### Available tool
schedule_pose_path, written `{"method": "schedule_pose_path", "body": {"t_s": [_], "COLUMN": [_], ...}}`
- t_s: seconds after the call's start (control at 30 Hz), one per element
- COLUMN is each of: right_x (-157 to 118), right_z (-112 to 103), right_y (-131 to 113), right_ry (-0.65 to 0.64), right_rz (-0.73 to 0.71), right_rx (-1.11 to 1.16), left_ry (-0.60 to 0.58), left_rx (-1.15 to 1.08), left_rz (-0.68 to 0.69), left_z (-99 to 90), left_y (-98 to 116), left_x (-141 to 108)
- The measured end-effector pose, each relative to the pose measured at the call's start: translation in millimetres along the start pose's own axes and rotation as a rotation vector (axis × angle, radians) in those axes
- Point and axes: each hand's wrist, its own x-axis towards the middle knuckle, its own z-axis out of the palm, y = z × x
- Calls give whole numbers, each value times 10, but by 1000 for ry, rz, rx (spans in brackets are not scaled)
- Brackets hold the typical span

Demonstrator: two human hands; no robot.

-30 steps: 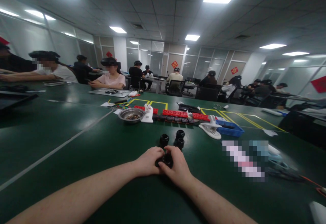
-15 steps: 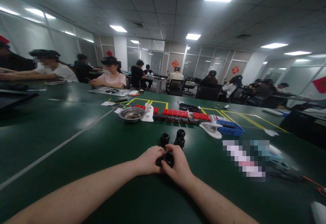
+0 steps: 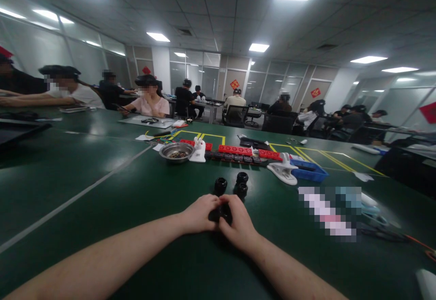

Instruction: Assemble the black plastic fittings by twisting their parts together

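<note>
Both hands are closed around a round black plastic part (image 3: pixel 226 212), low over the green table. It looks like a cable gland. My left hand (image 3: pixel 200 214) grips it from the left, and its fingers are partly hidden behind the part. From the right, my right hand (image 3: pixel 239 222) curls over it, thumb at the near side and fingers at the far side. Just beyond the hands stand three similar parts with open tops: a black one on the left (image 3: pixel 220 185), a black one at the back (image 3: pixel 242 178) and a black one in front of it (image 3: pixel 242 189).
Farther back, a metal bowl (image 3: pixel 176 152) holds small metal pieces. Beside it are white clamps (image 3: pixel 283 172), a row of red blocks (image 3: pixel 235 150) and a blue tray (image 3: pixel 310 172). Pixelated items (image 3: pixel 329 211) lie at the right. Several people sit around the room.
The black part has tilted between my hands, and its open top no longer shows clearly. My right fingers have closed in slightly. A person across the table has raised a hand toward the face.
</note>
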Motion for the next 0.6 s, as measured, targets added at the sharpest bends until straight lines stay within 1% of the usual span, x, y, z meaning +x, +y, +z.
{"method": "schedule_pose_path", "body": {"t_s": [0.1,0.2,0.3,0.47,0.6], "right_x": [-5,4,10,-3,-6], "right_z": [-9,-8,0,-4,-7], "right_y": [-7,-3,3,-7,-3], "right_ry": [48,99,92,29,84], "right_rz": [-9,25,55,-15,3], "right_rx": [-3,-36,-48,22,0], "left_ry": [5,15,8,11,15], "left_rx": [23,40,33,36,39], "left_rz": [14,16,17,17,19], "left_z": [12,18,15,17,22], "left_y": [-18,-23,-10,-8,-20], "left_x": [6,8,7,4,1]}}
